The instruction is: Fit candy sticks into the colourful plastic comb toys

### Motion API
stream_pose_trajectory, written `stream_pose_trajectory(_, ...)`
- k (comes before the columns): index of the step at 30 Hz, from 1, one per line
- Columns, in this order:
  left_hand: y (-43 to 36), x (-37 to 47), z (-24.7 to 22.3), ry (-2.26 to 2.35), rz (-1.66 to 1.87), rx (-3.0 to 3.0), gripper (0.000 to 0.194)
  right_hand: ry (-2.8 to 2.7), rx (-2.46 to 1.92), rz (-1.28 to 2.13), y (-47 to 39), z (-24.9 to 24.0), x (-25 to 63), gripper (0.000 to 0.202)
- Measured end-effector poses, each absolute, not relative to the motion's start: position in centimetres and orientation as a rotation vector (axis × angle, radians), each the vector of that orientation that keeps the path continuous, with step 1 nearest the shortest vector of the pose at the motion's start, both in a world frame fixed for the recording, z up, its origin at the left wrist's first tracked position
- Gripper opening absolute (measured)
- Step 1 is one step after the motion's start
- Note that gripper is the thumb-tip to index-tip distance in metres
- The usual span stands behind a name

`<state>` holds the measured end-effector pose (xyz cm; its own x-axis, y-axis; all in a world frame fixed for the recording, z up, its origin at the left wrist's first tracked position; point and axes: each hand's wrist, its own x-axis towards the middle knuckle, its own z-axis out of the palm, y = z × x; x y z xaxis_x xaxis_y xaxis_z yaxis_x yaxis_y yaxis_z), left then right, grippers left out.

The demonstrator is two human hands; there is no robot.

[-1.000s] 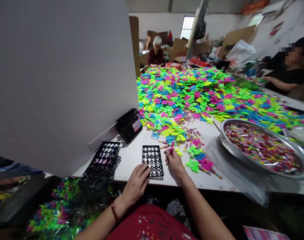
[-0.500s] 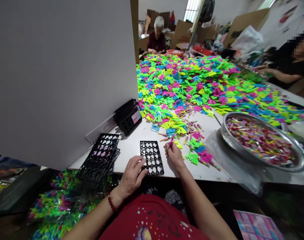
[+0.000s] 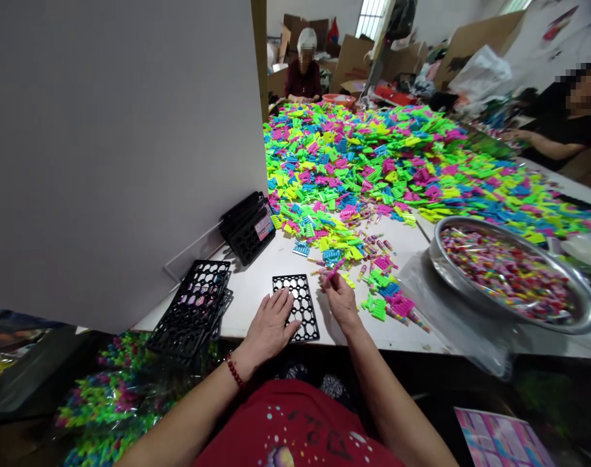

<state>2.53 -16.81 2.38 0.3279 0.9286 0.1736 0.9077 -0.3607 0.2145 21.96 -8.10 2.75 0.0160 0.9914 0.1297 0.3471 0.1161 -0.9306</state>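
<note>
A black plastic grid tray (image 3: 305, 312) with rows of round openings lies flat on the white table before me. My left hand (image 3: 272, 321) rests on its left part, fingers stretched out, covering some of the openings. To the tray's right, my right hand (image 3: 341, 301) pinches a pink plastic piece (image 3: 335, 270), which tilts up to the right; its exact kind is hard to make out. Just beyond that hand are blue comb-shaped pieces (image 3: 332, 255) and small printed tubes (image 3: 362, 272). Green and pink pieces (image 3: 374, 307) lie to its right.
Loose neon plastic pieces (image 3: 353, 155) form a large heap at the back. A metal basin (image 3: 438, 250) of small wrapped items stands right, over clear plastic. More black trays (image 3: 198, 295) are stacked left, others (image 3: 249, 237) lean by a grey panel (image 3: 130, 162). Two people sit farther off.
My left hand has slid right and further onto the grid tray, its fingers now flatter. The pink piece in my right hand has tipped over more to the right.
</note>
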Motion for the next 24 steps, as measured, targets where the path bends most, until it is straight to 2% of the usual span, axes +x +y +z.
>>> stream_pose_trajectory(6, -16.7, 2.5, 2.9, 1.669, 0.59, 2.438, 0.056, -1.629, -1.188, 1.086, -6.7, 3.6, 16.3, 0.037)
stream_pose_trajectory(9, -16.7, 2.5, 3.2, 1.623, 0.645, 2.421, 0.062, -1.722, -1.173, 1.113, -6.0, 3.3, 13.9, 0.031)
stream_pose_trajectory(14, -16.8, 2.5, 3.8, 1.594, 0.705, 2.39, 0.061, -1.876, -1.229, 1.033, -5.1, 2.8, 12.5, 0.021)
stream_pose_trajectory(24, -16.7, 2.6, 3.5, 1.602, 0.667, 2.376, 0.052, -2.144, -1.398, 0.776, -5.6, 4.9, 11.8, 0.013)
